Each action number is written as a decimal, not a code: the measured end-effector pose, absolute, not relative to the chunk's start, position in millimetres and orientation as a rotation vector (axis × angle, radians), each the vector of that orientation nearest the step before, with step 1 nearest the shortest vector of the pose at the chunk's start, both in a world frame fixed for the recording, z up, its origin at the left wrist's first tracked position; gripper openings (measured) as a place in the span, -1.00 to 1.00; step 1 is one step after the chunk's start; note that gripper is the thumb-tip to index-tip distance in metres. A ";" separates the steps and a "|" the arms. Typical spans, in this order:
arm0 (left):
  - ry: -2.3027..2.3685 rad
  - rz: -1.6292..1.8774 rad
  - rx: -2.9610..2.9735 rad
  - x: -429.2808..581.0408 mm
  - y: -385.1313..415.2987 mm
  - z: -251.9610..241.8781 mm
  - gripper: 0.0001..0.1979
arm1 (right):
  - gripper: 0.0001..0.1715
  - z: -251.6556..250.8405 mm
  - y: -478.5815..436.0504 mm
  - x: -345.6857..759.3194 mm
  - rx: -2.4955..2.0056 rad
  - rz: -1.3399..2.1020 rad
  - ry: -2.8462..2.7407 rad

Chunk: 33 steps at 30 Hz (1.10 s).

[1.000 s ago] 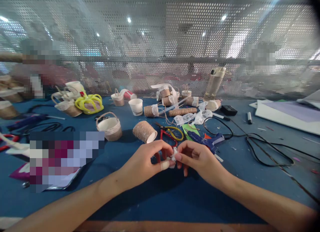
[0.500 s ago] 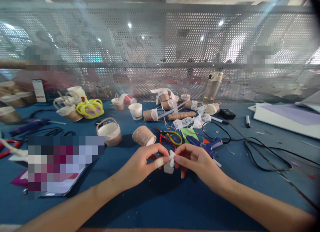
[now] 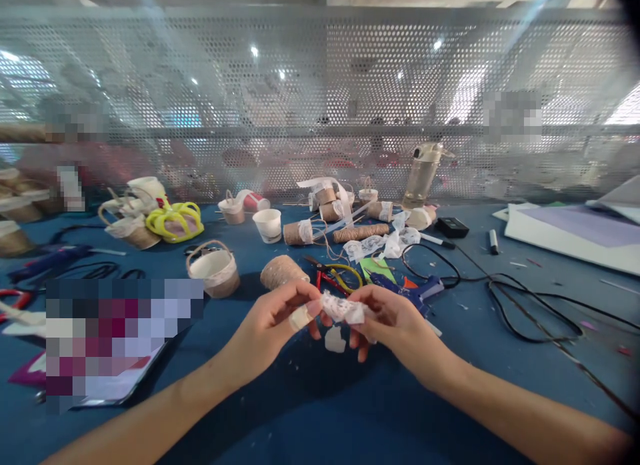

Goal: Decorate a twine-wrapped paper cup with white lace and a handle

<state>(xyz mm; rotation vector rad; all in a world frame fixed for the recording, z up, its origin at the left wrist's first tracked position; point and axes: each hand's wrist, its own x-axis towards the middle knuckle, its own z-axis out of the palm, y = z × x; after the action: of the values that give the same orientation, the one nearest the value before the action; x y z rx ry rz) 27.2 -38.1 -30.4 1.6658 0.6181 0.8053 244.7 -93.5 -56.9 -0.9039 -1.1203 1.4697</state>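
Both my hands pinch a short strip of white lace (image 3: 344,309) and hold it stretched between them above the blue table (image 3: 320,398). My left hand (image 3: 273,325) grips its left end; a bandage wraps one fingertip. My right hand (image 3: 390,321) grips the right end. A small white scrap (image 3: 335,339) shows just below the lace, and I cannot tell whether it hangs or lies on the table. Behind my hands are a twine-wrapped cup on its side (image 3: 283,273), red and yellow scissors (image 3: 337,278) and a blue glue gun (image 3: 407,288).
A small basket with a handle (image 3: 213,271) sits to the left. Further back lie paper cups (image 3: 267,225), wrapped cups, twine, lace and a bottle (image 3: 417,175). Black cables (image 3: 525,305) loop at right, white boards (image 3: 575,235) beyond. A perforated metal screen closes the far side.
The lace was bunched between my fingertips; now my hands have moved apart and slightly up, drawing it out into a strip. A white scrap now shows below it.
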 end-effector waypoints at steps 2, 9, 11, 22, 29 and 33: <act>0.527 0.910 1.605 26.8 -37.0 -30.7 -0.87 | -0.67 -56.2 -93.3 246.5 -0.917 1.461 -1.083; 0.453 1.105 1.443 27.7 -30.9 -27.8 -0.87 | -0.74 -50.4 -94.6 250.0 -0.864 1.422 -1.043; 0.506 1.127 1.421 27.4 -30.0 -28.4 -0.87 | -0.75 -49.7 -95.2 251.4 -0.778 1.450 -0.962; 0.535 1.035 1.685 16.8 -33.9 -39.9 -0.89 | -0.60 -46.2 -99.4 247.1 -0.835 1.721 -1.150; 0.818 1.100 2.041 21.5 -22.2 -27.3 -0.80 | -0.58 -51.5 -102.7 250.3 -0.877 1.634 -1.254; 1.130 1.051 2.498 19.7 -9.1 -40.2 -0.55 | -0.60 -53.2 -106.6 250.6 -0.957 1.609 -1.516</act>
<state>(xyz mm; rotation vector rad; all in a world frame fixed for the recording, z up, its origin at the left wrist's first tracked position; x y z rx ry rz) 19.7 -9.1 -40.2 2.4984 1.1295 1.0508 250.6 -106.6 -53.2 -0.9575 -1.5159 1.6086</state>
